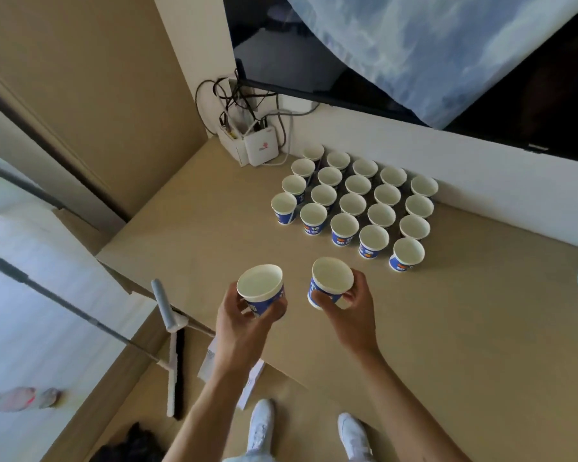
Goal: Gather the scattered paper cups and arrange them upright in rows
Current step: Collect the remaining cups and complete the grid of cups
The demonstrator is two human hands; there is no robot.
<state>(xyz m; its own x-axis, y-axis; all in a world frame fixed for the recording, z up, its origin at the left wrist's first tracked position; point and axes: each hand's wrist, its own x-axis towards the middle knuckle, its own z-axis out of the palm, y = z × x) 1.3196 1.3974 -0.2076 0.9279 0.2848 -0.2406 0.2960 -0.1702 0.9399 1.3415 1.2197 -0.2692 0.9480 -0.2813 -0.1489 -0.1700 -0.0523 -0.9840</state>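
Two small paper cups, each with a white inside, a rolled white rim and a blue printed wrap carrying white and orange lettering, are held over the near part of a tan, matte tabletop (447,328).

The left hand (244,318) grips the left-hand cup (260,286) low on its wall, with the fingers curled round the blue band and the thumb on the near side. Its round mouth faces up toward the camera. The right hand (354,308) holds the right-hand cup (332,281) the same way, with thumb and fingers wrapped round the lower wall. This cup leans slightly to the left. The two cups are near each other but do not touch, and whether either base rests on the tabletop cannot be told.

Farther back, near the white wall, stands the block of cups (354,203). It is made up of matching blue-and-white paper cups, all upright with mouths open, set close together in four slanting rows of five. The held cups are well apart from its nearest row.

A white router box (261,148) with dark cables sits in the far corner just beside the block. Below the table edge, two white shoes (261,425) stand on the brown floor.
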